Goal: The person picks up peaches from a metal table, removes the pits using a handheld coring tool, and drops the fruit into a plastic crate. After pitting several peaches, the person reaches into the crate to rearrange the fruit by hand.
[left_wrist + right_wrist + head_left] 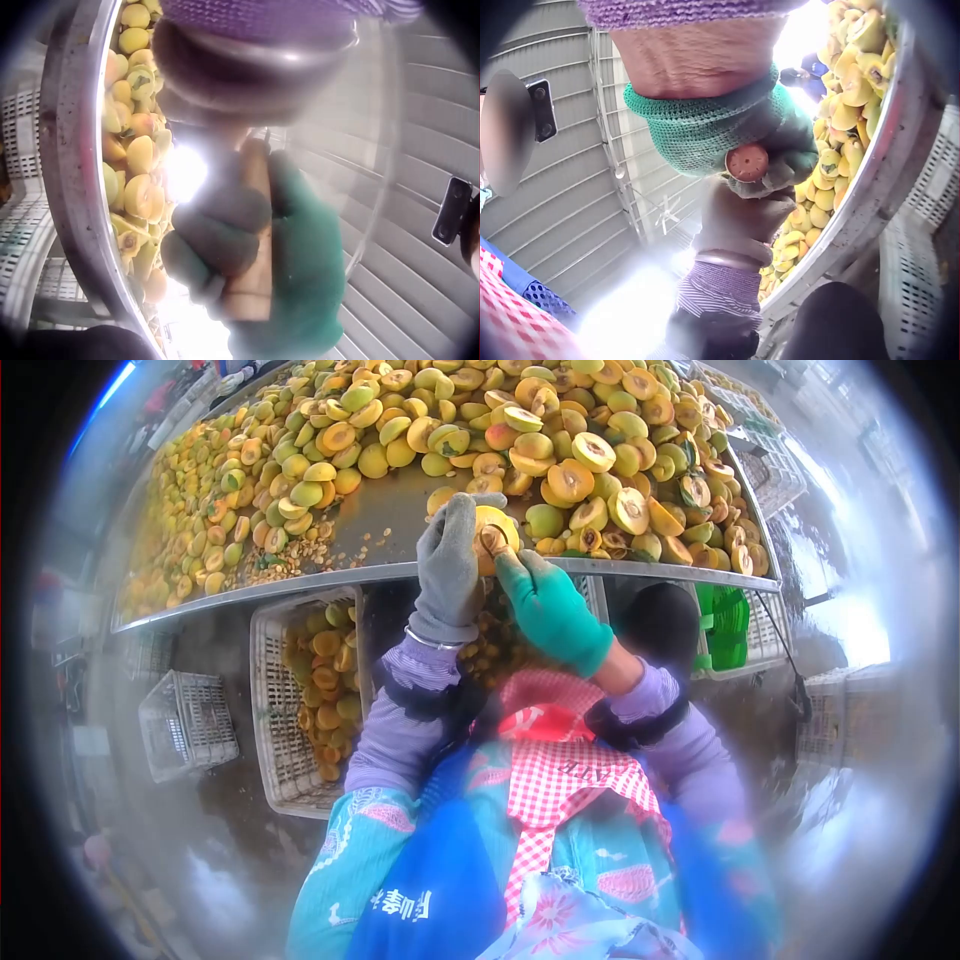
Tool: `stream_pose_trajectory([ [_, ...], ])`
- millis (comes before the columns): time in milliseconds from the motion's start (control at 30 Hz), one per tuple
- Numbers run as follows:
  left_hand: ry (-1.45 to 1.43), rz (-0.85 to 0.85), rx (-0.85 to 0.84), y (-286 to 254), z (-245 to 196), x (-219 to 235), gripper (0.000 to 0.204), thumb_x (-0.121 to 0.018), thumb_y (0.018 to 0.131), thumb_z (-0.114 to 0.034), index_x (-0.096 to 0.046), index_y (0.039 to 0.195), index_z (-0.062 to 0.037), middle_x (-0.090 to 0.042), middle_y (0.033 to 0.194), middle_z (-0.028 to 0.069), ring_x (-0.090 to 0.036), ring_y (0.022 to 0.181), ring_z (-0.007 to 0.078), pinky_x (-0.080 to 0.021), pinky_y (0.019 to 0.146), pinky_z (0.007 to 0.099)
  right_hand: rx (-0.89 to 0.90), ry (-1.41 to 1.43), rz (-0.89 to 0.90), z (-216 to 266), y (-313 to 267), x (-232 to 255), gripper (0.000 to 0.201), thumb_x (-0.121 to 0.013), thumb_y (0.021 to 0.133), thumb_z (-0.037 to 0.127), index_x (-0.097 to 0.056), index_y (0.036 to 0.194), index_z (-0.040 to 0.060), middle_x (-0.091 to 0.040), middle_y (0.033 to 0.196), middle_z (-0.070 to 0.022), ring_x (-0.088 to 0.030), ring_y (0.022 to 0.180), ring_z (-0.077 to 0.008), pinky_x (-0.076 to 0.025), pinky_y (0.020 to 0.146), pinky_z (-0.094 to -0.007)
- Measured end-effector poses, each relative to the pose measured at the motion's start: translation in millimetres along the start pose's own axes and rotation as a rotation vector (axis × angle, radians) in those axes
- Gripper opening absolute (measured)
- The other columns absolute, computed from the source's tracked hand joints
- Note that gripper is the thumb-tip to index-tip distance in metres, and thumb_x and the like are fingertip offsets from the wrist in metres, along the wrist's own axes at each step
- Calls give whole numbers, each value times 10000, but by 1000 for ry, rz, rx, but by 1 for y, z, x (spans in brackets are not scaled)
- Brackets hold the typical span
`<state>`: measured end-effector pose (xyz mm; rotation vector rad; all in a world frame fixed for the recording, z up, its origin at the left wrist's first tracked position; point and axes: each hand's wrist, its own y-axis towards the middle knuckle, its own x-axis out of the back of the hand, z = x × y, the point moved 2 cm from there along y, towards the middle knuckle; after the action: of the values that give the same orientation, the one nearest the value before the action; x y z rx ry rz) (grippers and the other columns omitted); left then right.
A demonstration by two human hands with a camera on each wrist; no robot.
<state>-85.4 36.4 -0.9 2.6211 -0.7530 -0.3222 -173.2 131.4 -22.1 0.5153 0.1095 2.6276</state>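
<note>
The fruit half (495,538) sits at the near rim of the table (380,520), held cut face up between both hands. The left hand (447,572), in a grey knit glove, curls its fingers round the fruit from the left side. The right hand (548,610), in a green knit glove, pinches a tool (748,163) whose round, reddish butt with small holes shows in the right wrist view; its working end seems to sit at the brown pit in the middle of the fruit, though the tip itself is hidden.

Judging by how things lie, the work is well under way but far from over: beyond the fruit, the table carries a big heap of halves (560,440), many still showing dark pits, and a scatter of small pits (345,545) lies on bare metal left of the fruit. Below the table rim, a white lattice crate (300,700) holds a batch of orange-yellow pieces.

The halves are round, with green-yellow skin and smooth orange flesh. The table is dull sheet metal with a raised edge; the crate is rigid plastic mesh.
</note>
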Motion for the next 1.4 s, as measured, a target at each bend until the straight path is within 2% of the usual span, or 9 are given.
stream_pose_trajectory([
  [267, -165, -33, 316, 1, 11, -9, 316, -476, 1034, -247, -663, 1005, 6, -651, 833, 52, -599, 719, 123, -503, 651, 261, 69, 239, -60, 0, -16, -6, 381, -465, 1029, 326, -594, 924, -17, -551, 676, -122, -502, 630, -233, -432, 593, -371],
  [333, 248, 69, 101, 13, 27, 1, 291, -486, 1028, -215, -678, 965, -6, -645, 783, 43, -576, 686, 105, -481, 628, 251, 161, 296, -116, -5, -19, -11, 365, -461, 1033, 325, -607, 936, 4, -544, 677, -60, -483, 637, -172, -428, 592, -336],
  [367, 302, 111, -57, 18, 22, -4, 268, -499, 1018, -183, -691, 935, -16, -633, 764, 20, -557, 669, 90, -465, 609, 244, 96, 413, -80, -12, -16, -16, 358, -457, 1034, 334, -606, 933, 25, -546, 679, -39, -487, 627, -159, -424, 584, -323],
  [533, 379, 393, 192, 40, 3, -7, 290, -599, 971, -253, -680, 1062, 10, -696, 879, 95, -605, 807, 116, -503, 736, 282, -462, 1271, 471, 4, -15, -5, 379, -400, 1037, 454, -561, 917, 133, -494, 645, 29, -463, 528, -127, -401, 544, -291],
  [667, 485, 713, 113, 56, -11, -11, 361, -522, 1008, -338, -701, 997, -25, -657, 801, 44, -566, 749, 109, -487, 700, 290, -463, 1828, 727, 4, -15, -9, 432, -337, 1022, 550, -523, 911, 176, -388, 587, 66, -365, 463, -113, -361, 514, -297],
  [833, 390, 1127, 253, 62, -18, -12, 388, -483, 1022, -361, -722, 963, -60, -691, 897, 25, -590, 797, 121, -487, 768, 299, -451, 1703, 808, 4, -24, -7, 436, -351, 1021, 545, -515, 922, 152, -396, 579, 65, -366, 458, -108, -353, 515, -297],
  [967, 42, 887, 366, 39, -15, -3, 450, -454, 1028, -362, -687, 982, 20, -679, 885, 105, -632, 830, 175, -505, 782, 313, -443, 1734, 831, 7, -34, -13, 423, -361, 1025, 526, -535, 935, 151, -419, 593, 63, -377, 465, -108, -353, 513, -294],
  [1200, -399, -24, 463, -32, -12, 15, 545, -415, 1019, -497, -557, 1149, 13, -659, 824, 151, -636, 691, 239, -527, 592, 322, -562, 1774, 1035, 14, -43, -34, 423, -377, 1023, 530, -567, 933, 163, -428, 613, 75, -401, 489, -99, -337, 494, -280],
  [1400, -206, 70, 422, -36, -38, 29, 485, -415, 1041, -419, -612, 1125, 15, -670, 831, 140, -636, 683, 201, -526, 622, 289, -619, 1878, 1161, 22, -49, -43, 413, -377, 1024, 533, -532, 893, 174, -419, 618, 78, -396, 502, -92, -317, 487, -278],
])
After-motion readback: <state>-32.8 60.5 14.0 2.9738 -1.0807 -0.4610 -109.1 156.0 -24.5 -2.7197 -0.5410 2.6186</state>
